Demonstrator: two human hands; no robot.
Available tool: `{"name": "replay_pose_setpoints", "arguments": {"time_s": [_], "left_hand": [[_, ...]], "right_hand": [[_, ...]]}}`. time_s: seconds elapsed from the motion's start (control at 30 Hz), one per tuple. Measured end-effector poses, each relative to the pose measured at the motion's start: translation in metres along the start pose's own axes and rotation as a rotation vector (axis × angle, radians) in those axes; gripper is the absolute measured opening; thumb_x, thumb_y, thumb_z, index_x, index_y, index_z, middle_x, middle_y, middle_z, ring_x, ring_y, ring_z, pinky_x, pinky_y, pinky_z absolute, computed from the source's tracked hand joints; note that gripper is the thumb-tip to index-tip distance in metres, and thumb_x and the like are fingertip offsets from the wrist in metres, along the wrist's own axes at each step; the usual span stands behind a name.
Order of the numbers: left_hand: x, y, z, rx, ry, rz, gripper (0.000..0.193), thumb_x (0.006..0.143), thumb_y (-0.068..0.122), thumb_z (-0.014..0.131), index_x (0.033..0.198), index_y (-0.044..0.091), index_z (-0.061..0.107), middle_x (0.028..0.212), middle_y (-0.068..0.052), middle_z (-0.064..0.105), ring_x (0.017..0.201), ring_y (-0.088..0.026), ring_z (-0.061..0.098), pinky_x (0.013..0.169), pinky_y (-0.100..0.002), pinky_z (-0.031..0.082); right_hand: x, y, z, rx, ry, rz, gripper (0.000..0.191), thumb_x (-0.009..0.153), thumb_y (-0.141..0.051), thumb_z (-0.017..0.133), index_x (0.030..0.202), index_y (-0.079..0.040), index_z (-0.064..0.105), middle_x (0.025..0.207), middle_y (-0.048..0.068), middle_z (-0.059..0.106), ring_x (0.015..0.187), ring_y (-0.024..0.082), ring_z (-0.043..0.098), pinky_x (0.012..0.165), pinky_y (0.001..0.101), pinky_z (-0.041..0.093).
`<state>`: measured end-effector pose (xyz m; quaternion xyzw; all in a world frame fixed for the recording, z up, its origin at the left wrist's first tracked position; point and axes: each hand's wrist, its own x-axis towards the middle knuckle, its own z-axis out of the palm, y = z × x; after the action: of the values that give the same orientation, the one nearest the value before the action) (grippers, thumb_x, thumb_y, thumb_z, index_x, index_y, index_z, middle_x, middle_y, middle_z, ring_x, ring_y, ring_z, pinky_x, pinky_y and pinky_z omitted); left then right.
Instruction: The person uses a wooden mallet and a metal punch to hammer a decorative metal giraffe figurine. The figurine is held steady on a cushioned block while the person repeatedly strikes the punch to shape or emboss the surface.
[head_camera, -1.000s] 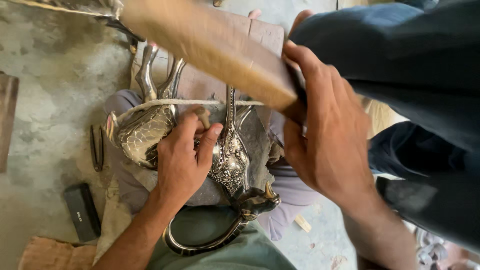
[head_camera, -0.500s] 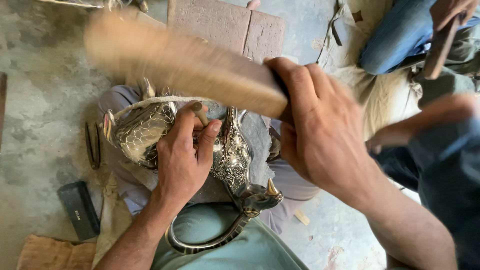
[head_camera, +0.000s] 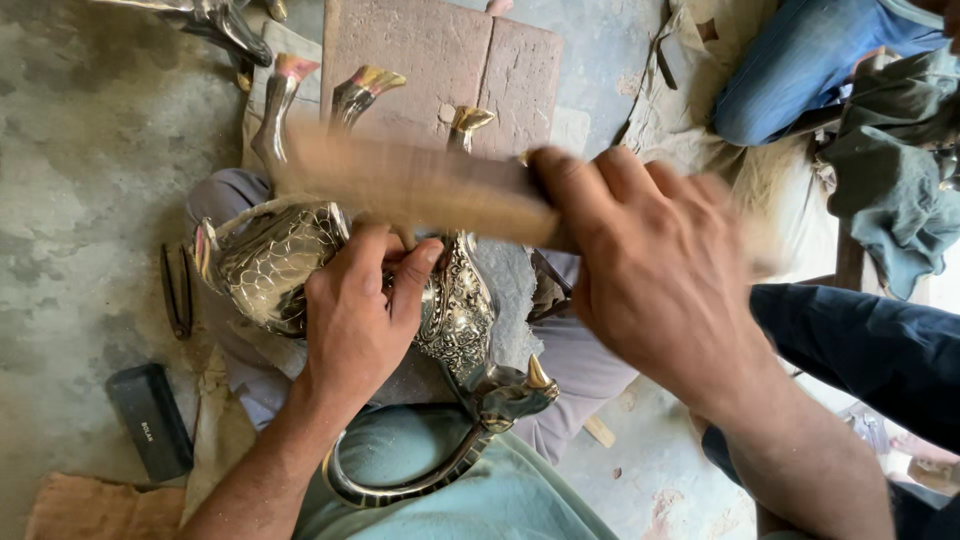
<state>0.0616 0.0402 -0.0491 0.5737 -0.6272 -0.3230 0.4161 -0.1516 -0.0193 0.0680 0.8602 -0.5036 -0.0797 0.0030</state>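
Observation:
An engraved metal animal figure with horns and gold-tipped legs lies upside down across my lap. My left hand presses on its body and pinches a thin tool, mostly hidden by the fingers. My right hand grips a wooden mallet, blurred with motion, held across just above my left hand. The figure's curved tail loops toward my stomach.
A black rectangular block and dark metal tools lie on the concrete floor at left. Brown stone slabs lie beyond the figure. Another person's legs in jeans are at top right, with a dark sleeve at right.
The wooden mallet has swung downward toward my left hand and the figure. My left hand has kept its place on the figure's body.

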Motion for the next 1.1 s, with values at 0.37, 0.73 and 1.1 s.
{"name": "replay_pose_setpoints", "arguments": {"time_s": [0.37, 0.73, 1.1], "left_hand": [[-0.016, 0.009, -0.001, -0.167, 0.070, -0.132, 0.028, 0.109, 0.021, 0.066, 0.112, -0.001, 0.050, 0.088, -0.006, 0.070, 0.077, -0.013, 0.072, 0.067, -0.030, 0.059], [-0.028, -0.007, 0.012, 0.033, 0.120, -0.027, 0.025, 0.107, 0.018, 0.069, 0.116, -0.002, 0.056, 0.088, -0.006, 0.066, 0.071, -0.009, 0.066, 0.055, -0.025, 0.051], [-0.042, -0.037, 0.017, 0.184, 0.042, -0.059, 0.020, 0.102, 0.016, 0.068, 0.086, 0.006, 0.062, 0.067, -0.004, 0.061, 0.054, -0.013, 0.063, 0.051, -0.029, 0.051]], "right_hand": [[-0.013, 0.003, -0.015, 0.167, 0.181, 0.031, 0.057, 0.080, -0.003, 0.068, 0.135, -0.003, 0.055, 0.098, 0.013, 0.065, 0.079, 0.025, 0.062, 0.074, 0.0389, 0.049], [-0.003, -0.015, -0.007, 0.405, 0.227, -0.053, 0.046, 0.095, -0.009, 0.064, 0.138, -0.004, 0.049, 0.107, 0.013, 0.057, 0.095, 0.026, 0.058, 0.082, 0.0370, 0.047], [-0.006, -0.014, -0.014, 0.475, 0.258, -0.037, 0.048, 0.077, -0.005, 0.066, 0.124, -0.002, 0.056, 0.097, 0.011, 0.061, 0.083, 0.023, 0.058, 0.074, 0.0361, 0.046]]}}
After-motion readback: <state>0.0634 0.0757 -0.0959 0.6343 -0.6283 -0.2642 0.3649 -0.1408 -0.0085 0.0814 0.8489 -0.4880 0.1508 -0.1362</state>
